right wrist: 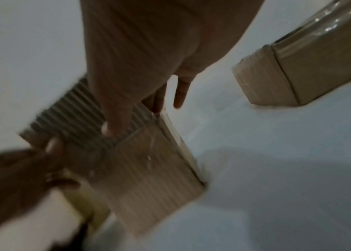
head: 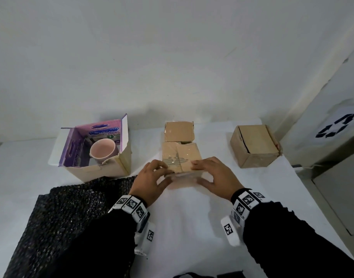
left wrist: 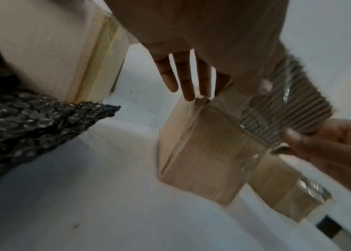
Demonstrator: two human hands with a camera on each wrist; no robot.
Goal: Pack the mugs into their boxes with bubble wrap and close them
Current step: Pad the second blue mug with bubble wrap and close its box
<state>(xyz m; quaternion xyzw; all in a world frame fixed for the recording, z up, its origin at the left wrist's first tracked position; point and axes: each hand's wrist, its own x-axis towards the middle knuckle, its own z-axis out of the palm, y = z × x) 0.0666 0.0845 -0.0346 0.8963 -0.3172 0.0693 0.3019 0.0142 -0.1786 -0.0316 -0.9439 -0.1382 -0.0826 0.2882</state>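
A small taped cardboard box with a torn, corrugated patch on its closed top stands at the table's middle. My left hand grips its near left corner and my right hand grips its near right corner, fingers bent over the top edge and thumbs on the near face. The left wrist view shows this box with my fingers beside it. In the right wrist view the box is blurred. A pink mug sits inside an open purple-lined box at the left. Black bubble wrap lies in front of that box.
A second small taped box stands just behind the held one. A larger cardboard box sits at the right, near the table edge. A grey bin with a recycling sign stands beyond that edge. The white table ends at a wall.
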